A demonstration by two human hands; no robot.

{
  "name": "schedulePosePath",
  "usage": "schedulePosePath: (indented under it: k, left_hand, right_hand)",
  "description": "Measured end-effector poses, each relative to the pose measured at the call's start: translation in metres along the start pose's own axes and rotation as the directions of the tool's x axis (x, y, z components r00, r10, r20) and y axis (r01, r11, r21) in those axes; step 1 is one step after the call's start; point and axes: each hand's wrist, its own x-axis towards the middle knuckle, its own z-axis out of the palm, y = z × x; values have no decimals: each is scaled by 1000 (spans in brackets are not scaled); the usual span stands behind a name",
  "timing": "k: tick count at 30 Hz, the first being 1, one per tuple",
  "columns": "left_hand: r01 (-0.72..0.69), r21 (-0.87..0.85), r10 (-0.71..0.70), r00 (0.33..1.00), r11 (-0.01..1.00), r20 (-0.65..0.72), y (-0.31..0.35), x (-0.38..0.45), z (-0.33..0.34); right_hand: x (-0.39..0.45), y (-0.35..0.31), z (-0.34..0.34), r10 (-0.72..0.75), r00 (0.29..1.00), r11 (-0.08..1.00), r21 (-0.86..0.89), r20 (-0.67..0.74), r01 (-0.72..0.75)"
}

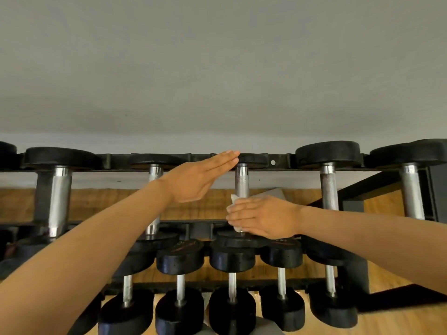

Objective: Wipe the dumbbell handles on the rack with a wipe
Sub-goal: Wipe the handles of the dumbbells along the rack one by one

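Head view: the rack (273,162), a dark two-tier frame, stands against a pale wall. On its upper tier the wiped dumbbell (242,180) lies with its long axis running away from the viewer toward the wall, one black head at the rear rail and the other at the front rail. Its handle is a knurled chrome bar. The wipe (234,201), a small white crumpled sheet, is wrapped round the near end of that handle. The right hand (262,217) grasps the handle through the wipe, fingers curled over it and pointing left. The left hand (202,180) is released, fingers straight and together, pointing toward the far head of the wiped dumbbell; whether the fingertips touch that head cannot be told. Most of the wipe is hidden under the right hand, and the near part of the handle with it. Neighbouring dumbbells lie parallel on both sides, those at the frame edges cut off. Markings on the lower-tier heads below the wiped dumbbell are too blurred to read.
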Motion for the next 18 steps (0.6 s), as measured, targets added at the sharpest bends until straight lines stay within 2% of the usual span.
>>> schedulePosePath:
  k: [3,4,6,8,10,13,15,18]
  left_hand:
    - [10,-17,-10,1000,1000,-19,4,2,0]
    - [13,-5,-13,1000,1000,-29,5,3,1]
    - [7,27,-6,999,1000,-45,4,3,2]
    - [1,47,2,998,999,-64,3,4,4]
    - [-6,32,8,998,999,-61,3,3,7]
    - [-3,-6,3,1000,1000,-28,4,3,6]
    - [6,-18,-6,1000,1000,-14,3,5,5]
    - [-1,-3,1,1000,1000,-18,1,4,8]
  right_hand:
    - [12,22,-15,-83,994,991,-95,75,90]
    - [19,29,-21,-54,997,986,-151,57,62]
    - [33,37,-28,82,996,969,-233,-26,-86]
    - [39,32,-25,188,975,944,-253,-115,-212]
    - [35,18,-15,213,967,940,-241,-141,-242]
    - [18,3,-7,38,999,993,-112,14,-36]
    - [15,6,-10,-78,992,994,-70,96,85]
    - [22,23,-20,-55,994,991,-118,96,66]
